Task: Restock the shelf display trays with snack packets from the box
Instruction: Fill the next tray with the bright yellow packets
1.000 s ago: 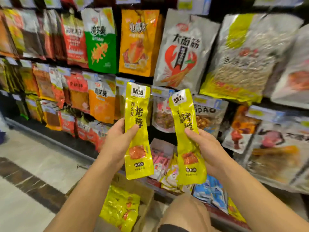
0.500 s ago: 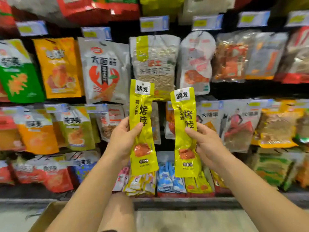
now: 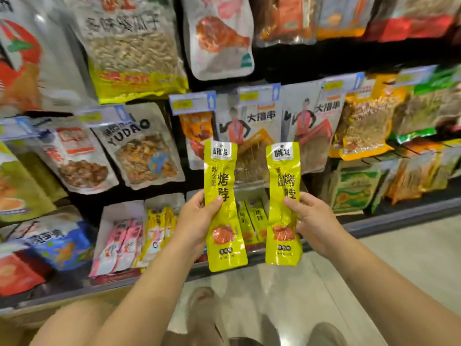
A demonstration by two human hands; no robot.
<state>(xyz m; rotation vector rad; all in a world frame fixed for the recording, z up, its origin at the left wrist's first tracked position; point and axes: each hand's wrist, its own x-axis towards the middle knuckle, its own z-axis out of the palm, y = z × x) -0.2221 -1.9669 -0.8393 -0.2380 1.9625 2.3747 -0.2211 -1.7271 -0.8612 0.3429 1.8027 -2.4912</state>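
Down on the lowest shelf [image 3: 399,221], a red-fronted display tray [image 3: 117,273] held pink packets [image 3: 119,245] standing upright, with orange-yellow packets [image 3: 156,236] packed just beside them. Further right, matching yellow-green packets [image 3: 253,218] stood in a tray that our hands and the held packets mostly covered, so we could not make out its rim. Our left grip [image 3: 197,221] pinched one yellow-green snack packet [image 3: 224,208] at mid-length, thumb across the front, and our right grip [image 3: 311,221] held a second packet [image 3: 283,203] the same way. Both packets were upright, side by side but apart, in front of that tray. A tan strip [image 3: 22,318] at the lower left was cut off by the frame and our forearm, and we could not tell whether it was the box. The bags at far left were blurred. Compared with half a second earlier, the view had swung right and lower: the packets now overlapped the bottom tray rather than the middle row, and both grips held as before.
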